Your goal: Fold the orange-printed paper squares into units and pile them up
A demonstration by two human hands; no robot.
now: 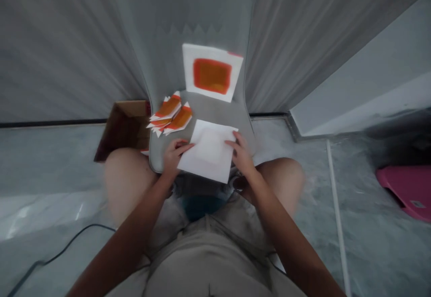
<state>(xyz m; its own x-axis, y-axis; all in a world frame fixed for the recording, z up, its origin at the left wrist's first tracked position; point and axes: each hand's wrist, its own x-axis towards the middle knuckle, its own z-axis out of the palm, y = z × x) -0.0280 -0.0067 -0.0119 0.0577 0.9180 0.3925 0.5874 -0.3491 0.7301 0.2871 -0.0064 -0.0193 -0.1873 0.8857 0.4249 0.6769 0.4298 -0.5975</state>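
Observation:
Between my two hands is a white sheet of paper (209, 153), tilted over the front of the grey chair seat. My left hand (173, 155) pinches its left edge, thumb on top. On the opposite side, my right hand (241, 151) grips the right edge, fingers spread over the top and side. A second white sheet with an orange-brown rectangle (213, 73) leans against the chair back. To the left on the seat lies a loose pile of folded orange-and-white paper pieces (173, 114) with pointed ends.
The grey chair (222, 113) stands before me, its back against a pleated grey curtain (67, 41). An open cardboard box (124, 128) is on the floor at its left. A pink plastic item (409, 189) sits far right; a dark cable (63, 250) runs at lower left.

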